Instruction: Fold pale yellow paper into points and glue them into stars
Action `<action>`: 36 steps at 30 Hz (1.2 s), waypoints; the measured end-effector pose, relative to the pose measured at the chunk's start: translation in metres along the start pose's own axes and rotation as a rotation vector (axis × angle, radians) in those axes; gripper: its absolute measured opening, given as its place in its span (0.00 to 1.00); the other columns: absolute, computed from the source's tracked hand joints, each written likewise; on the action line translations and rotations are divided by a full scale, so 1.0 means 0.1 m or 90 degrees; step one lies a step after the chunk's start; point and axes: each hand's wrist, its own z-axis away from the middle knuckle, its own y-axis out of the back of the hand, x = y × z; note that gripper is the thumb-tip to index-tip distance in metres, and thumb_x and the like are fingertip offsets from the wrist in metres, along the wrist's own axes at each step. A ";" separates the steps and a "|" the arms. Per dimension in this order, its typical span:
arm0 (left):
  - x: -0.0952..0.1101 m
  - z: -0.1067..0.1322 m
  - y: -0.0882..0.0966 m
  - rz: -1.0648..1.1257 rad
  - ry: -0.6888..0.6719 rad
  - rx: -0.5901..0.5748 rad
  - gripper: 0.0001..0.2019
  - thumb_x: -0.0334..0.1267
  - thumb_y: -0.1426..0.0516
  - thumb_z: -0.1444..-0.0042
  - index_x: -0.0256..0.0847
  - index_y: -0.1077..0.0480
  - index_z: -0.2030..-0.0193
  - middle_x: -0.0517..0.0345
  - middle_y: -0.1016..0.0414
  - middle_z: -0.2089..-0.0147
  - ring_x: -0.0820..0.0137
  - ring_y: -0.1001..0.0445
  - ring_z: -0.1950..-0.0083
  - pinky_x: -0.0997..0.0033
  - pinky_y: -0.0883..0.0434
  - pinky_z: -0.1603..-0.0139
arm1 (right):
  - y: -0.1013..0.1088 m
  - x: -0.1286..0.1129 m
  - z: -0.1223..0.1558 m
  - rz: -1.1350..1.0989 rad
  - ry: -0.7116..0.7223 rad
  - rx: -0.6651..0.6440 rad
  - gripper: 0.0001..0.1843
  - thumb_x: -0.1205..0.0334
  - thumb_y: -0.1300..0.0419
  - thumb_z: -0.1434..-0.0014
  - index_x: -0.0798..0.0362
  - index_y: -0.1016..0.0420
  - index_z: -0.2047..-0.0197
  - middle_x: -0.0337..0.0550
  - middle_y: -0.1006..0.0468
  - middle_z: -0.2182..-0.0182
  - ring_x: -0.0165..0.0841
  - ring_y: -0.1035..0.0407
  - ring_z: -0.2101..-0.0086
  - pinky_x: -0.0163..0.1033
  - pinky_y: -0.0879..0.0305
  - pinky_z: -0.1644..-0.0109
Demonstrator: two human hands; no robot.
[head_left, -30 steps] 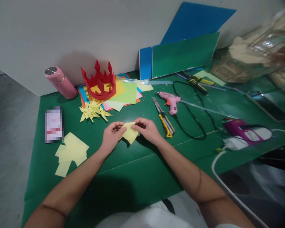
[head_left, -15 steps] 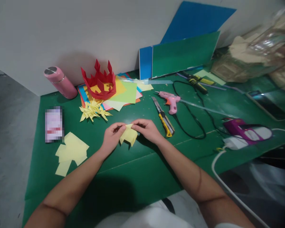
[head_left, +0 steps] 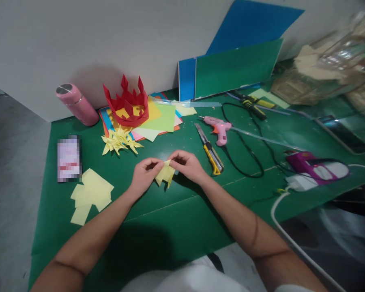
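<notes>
Between my two hands is a small piece of folded yellow paper (head_left: 165, 174), its loose points hanging down toward me. My left hand (head_left: 144, 174) pinches its upper left edge with thumb and fingers. From the other side my right hand (head_left: 188, 166) pinches the upper right edge; some fingertips are hidden behind the paper. Left of my hands lies a loose pile of yellow paper pieces (head_left: 93, 192). Beyond them sit several folded yellow paper stars (head_left: 118, 141), just in front of a red folded paper crown (head_left: 130, 115).
A pink bottle (head_left: 77, 104) stands by the wall, near coloured sheets (head_left: 167, 117). To the right lie a yellow utility knife (head_left: 211, 154), a pink glue gun (head_left: 219, 127) with its looping cord, screwdrivers (head_left: 254, 107) and a purple power strip (head_left: 310, 166). Boards (head_left: 235, 69) lean at the back.
Both hands have drawn slightly closer together at the yellow paper's top edge. The paper looks narrower, its sides folded in more. Nothing else on the table has moved.
</notes>
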 end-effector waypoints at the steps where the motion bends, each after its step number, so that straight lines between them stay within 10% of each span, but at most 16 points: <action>1: 0.00 0.00 0.00 -0.008 -0.006 -0.004 0.13 0.48 0.37 0.54 0.38 0.25 0.72 0.58 0.24 0.72 0.74 0.31 0.73 0.75 0.32 0.70 | 0.00 0.00 0.00 0.004 0.001 -0.002 0.16 0.48 0.36 0.50 0.53 0.29 0.70 0.36 0.29 0.75 0.25 0.36 0.75 0.33 0.38 0.69; 36: 0.05 0.02 -0.02 -0.002 0.064 -0.003 0.11 0.44 0.35 0.56 0.37 0.25 0.74 0.58 0.23 0.74 0.75 0.31 0.76 0.74 0.31 0.72 | 0.01 -0.07 0.01 -0.066 -0.053 -0.038 0.14 0.50 0.37 0.49 0.54 0.26 0.70 0.36 0.27 0.74 0.26 0.36 0.73 0.34 0.39 0.66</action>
